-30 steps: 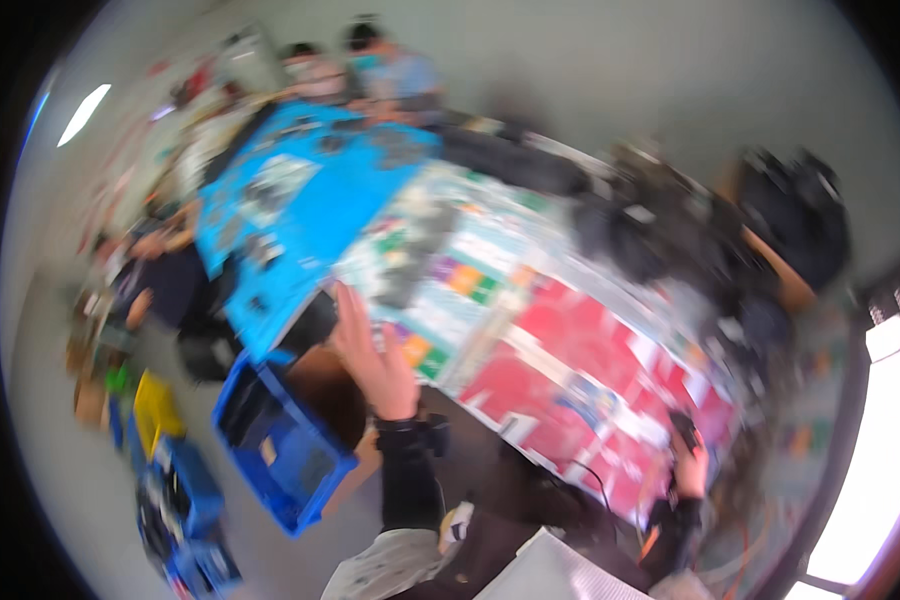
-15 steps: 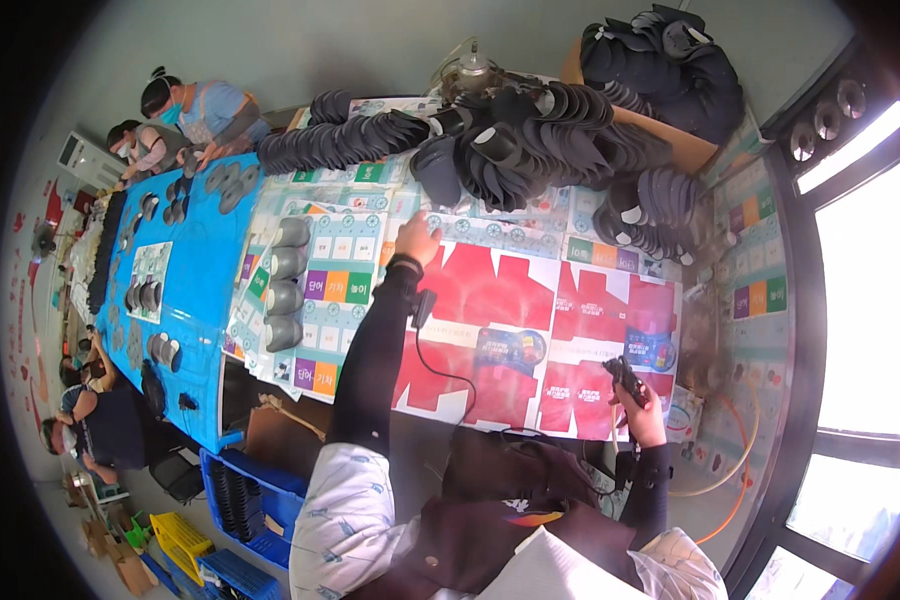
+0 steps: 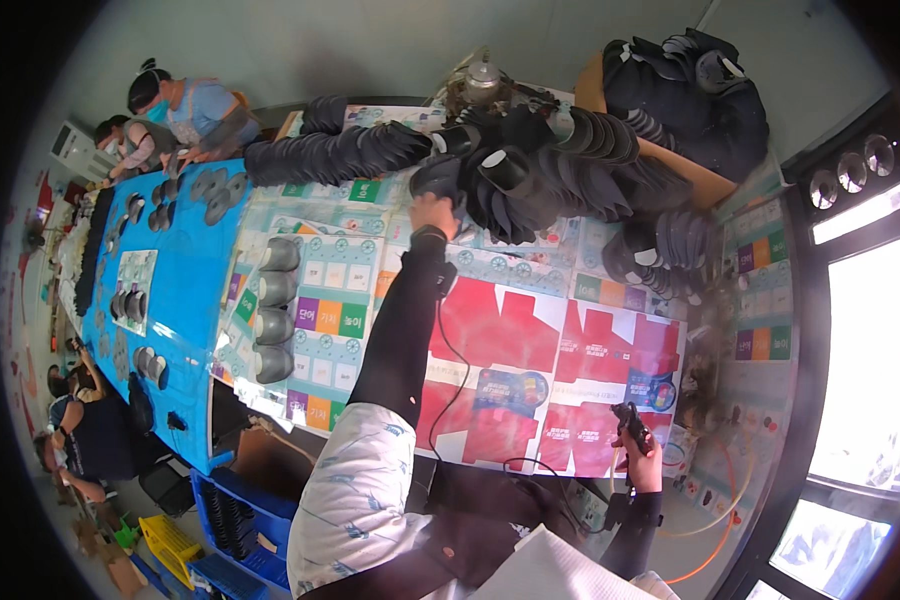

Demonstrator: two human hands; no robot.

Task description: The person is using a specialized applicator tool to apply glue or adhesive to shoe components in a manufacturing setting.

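Observation:
My left hand [image 3: 435, 213] reaches to the back of the table, its fingers closed at the lower edge of a curved dark grey piece [image 3: 436, 178]. That piece lies at the front of a big heap of similar dark pieces [image 3: 550, 170]. In my right hand [image 3: 642, 462], near the table's right front, is a black spray gun [image 3: 630, 424] with a thin hose. Between my hands lies a printed red and white sheet [image 3: 500, 345]. Left of my left forearm, several grey curved pieces [image 3: 275, 325] stand in a column on printed sheets.
A cardboard box [image 3: 685, 172] overflows with dark pieces at the back right. Behind the heap stands a metal pot [image 3: 482, 78]. A black cable [image 3: 455, 370] crosses the red sheet. Co-workers [image 3: 195, 115] sit along the blue table [image 3: 185, 300]; blue crates [image 3: 255, 520] stand below.
My left hand has moved forward from the sheet's far edge to the dark piece and closed on it. My right hand still holds the spray gun. The view has shifted slightly.

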